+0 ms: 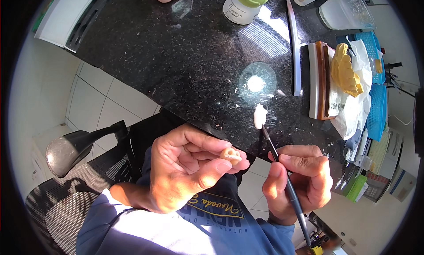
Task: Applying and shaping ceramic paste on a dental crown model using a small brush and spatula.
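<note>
My left hand [185, 175] pinches a small cream, tooth-like piece [230, 155] between thumb and fingertips, near the counter's front edge. My right hand [298, 180] grips a slim dark brush [287, 171], angled up and to the left. Its tip touches a mound of white paste [259, 114] on the black speckled counter [145, 52]. Just above the paste is a round pale-blue translucent patch [247, 80] with a bright glare in it.
A long pale strip [293, 52], a stacked tray [317, 78] with a yellow dental cast [343, 67], white tissue [353, 118] and blue baskets [375, 109] line the right. A green-lidded jar [240, 12] and plastic cup [340, 12] stand behind. A chair armrest [68, 151] is at lower left.
</note>
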Motion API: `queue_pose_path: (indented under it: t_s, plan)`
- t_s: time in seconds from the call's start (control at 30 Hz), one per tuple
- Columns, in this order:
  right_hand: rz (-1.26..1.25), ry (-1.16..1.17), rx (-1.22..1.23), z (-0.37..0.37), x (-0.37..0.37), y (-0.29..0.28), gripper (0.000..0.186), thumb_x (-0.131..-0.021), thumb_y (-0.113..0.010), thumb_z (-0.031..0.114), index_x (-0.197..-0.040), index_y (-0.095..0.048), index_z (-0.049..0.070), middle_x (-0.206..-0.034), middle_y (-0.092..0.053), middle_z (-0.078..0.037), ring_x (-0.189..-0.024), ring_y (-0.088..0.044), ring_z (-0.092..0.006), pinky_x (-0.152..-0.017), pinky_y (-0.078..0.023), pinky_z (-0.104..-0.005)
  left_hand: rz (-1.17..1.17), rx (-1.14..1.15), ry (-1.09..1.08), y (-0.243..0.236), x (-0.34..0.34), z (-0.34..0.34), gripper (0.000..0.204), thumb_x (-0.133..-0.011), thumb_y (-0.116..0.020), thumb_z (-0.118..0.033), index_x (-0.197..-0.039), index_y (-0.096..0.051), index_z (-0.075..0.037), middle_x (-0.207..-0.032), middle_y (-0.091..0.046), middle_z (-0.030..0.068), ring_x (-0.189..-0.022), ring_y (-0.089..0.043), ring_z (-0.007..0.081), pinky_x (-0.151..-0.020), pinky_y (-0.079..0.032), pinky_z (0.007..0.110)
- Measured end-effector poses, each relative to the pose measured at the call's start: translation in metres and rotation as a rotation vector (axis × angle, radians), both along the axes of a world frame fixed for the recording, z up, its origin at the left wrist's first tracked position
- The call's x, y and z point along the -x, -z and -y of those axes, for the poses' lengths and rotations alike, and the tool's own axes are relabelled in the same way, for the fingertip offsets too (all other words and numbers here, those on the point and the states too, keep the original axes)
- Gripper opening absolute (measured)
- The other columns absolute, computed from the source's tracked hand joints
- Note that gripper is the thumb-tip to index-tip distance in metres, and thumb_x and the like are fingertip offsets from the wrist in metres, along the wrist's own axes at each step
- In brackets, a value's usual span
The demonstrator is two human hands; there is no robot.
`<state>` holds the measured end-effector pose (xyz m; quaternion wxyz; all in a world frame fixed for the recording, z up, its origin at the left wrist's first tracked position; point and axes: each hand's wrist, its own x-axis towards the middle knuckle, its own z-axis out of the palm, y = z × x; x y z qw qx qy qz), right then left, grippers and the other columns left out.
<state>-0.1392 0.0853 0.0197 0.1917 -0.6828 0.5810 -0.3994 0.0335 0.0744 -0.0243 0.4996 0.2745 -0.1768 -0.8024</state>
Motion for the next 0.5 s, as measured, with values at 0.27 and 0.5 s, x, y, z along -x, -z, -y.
queue_pose_path:
  t_s: [0.27, 0.5]
  plan:
    - [0.048, 0.029, -0.021, -0.0031, 0.0006, -0.0036, 0.020, -0.076, -0.069, 0.006, -0.080, -0.051, -0.002, -0.072, -0.058, -0.016, -0.058, -0.056, -0.0144, -0.052, -0.049, -0.0224, -0.027, 0.005, -0.005, 0.0000, 0.0001, -0.0004, 0.017, -0.083, -0.060, 0.008, -0.098, -0.054, 0.005, -0.094, -0.064, 0.0223, -0.094, -0.065, 0.0294, -0.086, -0.054, 0.043]
    - [0.062, 0.039, 0.009, -0.0006, -0.0040, -0.0005, 0.018, -0.076, -0.069, 0.005, -0.080, -0.052, -0.002, -0.072, -0.059, -0.015, -0.058, -0.055, -0.0143, -0.051, -0.047, -0.0222, -0.031, -0.020, 0.005, 0.0004, -0.0015, 0.0000, 0.017, -0.084, -0.060, 0.006, -0.098, -0.053, 0.005, -0.094, -0.064, 0.0223, -0.094, -0.065, 0.0296, -0.086, -0.054, 0.042]
